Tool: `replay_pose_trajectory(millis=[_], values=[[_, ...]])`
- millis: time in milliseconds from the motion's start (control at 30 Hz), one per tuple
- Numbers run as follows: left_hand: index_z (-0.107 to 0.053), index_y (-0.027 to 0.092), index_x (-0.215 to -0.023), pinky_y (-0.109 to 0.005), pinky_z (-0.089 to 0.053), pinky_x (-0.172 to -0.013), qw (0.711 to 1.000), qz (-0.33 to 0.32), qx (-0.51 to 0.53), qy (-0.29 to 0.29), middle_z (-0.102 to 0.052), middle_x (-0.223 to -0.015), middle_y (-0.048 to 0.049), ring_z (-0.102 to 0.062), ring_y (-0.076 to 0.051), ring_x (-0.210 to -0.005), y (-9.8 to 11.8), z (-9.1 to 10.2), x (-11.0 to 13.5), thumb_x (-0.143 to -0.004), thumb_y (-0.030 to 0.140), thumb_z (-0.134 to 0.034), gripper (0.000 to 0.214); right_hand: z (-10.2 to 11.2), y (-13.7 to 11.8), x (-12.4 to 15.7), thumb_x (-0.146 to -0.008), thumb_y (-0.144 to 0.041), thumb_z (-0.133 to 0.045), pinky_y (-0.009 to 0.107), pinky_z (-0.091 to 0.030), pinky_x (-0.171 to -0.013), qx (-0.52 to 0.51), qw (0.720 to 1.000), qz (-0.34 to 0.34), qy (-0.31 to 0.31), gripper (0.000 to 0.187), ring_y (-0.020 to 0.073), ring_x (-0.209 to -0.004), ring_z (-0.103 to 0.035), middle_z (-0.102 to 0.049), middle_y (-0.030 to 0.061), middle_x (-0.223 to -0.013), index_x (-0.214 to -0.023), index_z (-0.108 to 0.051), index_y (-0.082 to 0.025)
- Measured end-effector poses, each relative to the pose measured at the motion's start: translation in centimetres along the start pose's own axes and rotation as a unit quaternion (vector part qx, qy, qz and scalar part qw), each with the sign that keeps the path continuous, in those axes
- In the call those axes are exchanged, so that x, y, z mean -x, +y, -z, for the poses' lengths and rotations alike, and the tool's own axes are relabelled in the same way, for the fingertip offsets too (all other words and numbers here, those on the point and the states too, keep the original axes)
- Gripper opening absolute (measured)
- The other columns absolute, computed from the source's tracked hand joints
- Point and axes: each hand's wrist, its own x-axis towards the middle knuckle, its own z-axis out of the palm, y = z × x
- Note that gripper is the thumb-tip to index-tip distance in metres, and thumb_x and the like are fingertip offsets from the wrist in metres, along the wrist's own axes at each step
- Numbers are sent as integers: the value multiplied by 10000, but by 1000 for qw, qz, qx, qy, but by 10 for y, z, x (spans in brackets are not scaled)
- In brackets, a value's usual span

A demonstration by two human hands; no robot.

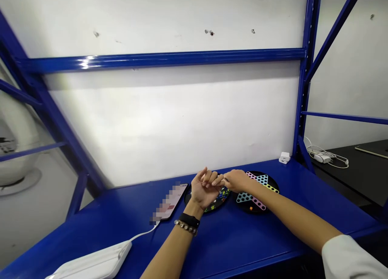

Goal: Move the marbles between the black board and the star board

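My left hand (206, 190) is raised over a round black tray (212, 208), palm up. Its fingers are loosely curled and the thumb stands apart, with nothing visible in the palm. My right hand (238, 180) is closed, its fingertips meeting the outer fingers of my left hand; whatever it pinches is hidden. Small blue, green and multicoloured pieces (223, 194) lie on that tray, partly behind my left hand. Below my right hand and forearm, a second round black tray (242, 208) carries pastel strips with black dots (257, 203) and a small orange piece (251, 208).
A phone (171, 202) lies left of the trays, its cable (142, 233) running to a white device (93, 263) at the front left. White adapters (284, 158) stand at the back right of the blue table (145, 208). Blue rack posts (300, 93) and a white wall (169, 121) bound the space.
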Motion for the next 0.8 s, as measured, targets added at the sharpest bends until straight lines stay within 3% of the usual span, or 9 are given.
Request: replay_pose_trajectory(millis=[100, 200, 267, 367, 467, 567, 667, 800], values=[[-63, 182, -512, -302, -380, -556, 999, 1, -34, 2, -112, -499, 33, -278, -101, -509, 1, 0, 2, -938, 521, -340, 611, -11, -16, -16, -912, -299, -490, 319, -449, -753, -9, 997, 49, -56, 260, 269, -970, -664, -705, 105, -1089, -1049, -695, -218], [-82, 188, -507, -293, -367, -538, 999, 3, -39, -13, -127, -500, 43, -245, -88, -478, 1, 2, 1, -923, 533, -355, 605, -15, -12, -15, -910, -300, -497, 335, -468, -792, -32, 997, 52, -51, 307, 274, -1008, -652, -654, 127, -1173, -1149, -661, -200], [-120, 197, -498, -291, -365, -536, 998, 11, -55, -35, -159, -497, 49, -234, -82, -464, -1, 1, -2, -897, 547, -377, 590, -12, 6, -5, -935, -334, -476, 341, -469, -823, -60, 998, 22, -22, 324, 258, -998, -646, -640, 125, -1182, -1174, -648, -200], [-271, 213, -477, -295, -377, -551, 982, 21, -161, -96, -288, -475, 42, -312, -90, -463, -13, -6, -4, -850, 584, -425, 547, -6, 54, 17, -936, -390, -501, 336, -455, -896, -120, 992, -25, 1, 355, 239, -1041, -624, -631, 109, -1219, -1208, -632, -204], [-536, 192, -604, -292, -420, -621, 926, -13, -340, -165, -539, -599, -5, -473, -131, -583, -30, -26, 4, -840, 537, -495, 419, -3, 107, 41, -906, -399, -553, 337, -456, -921, -150, 985, -82, 22, 328, 234, -1055, -610, -649, 103, -1184, -1142, -654, -194], [-672, 212, -883, -299, -456, -771, 830, -78, -495, -245, -672, -918, -38, -577, -176, -820, -46, -50, 20, -839, 396, -572, 214, -5, 139, 58, -859, -421, -617, 332, -467, -915, -167, 979, -120, 2, 378, 236, -1053, -611, -648, 115, -1182, -1141, -650, -172], [-668, 247, -999, -309, -449, -843, 750, -110, -573, -312, -669, -1048, -40, -595, -199, -935, -55, -62, 32, -825, 299, -623, 188, -7, 143, 64, -825, -463, -647, 337, -455, -925, -159, 981, -110, -13, 416, 247, -1080, -601, -650, 105, -1206, -1136, -655, -187], [-633, 232, -927, -324, -431, -817, 710, -116, -634, -284, -664, -995, -34, -599, -210, -931, -55, -54, 29, -849, 329, -646, 124, -3, 132, 62, -810, -505, -644, 351, -441, -892, -107, 987, -117, -34, 374, 266, -1079, -595, -681, 80, -1141, -1052, -662, -221]])
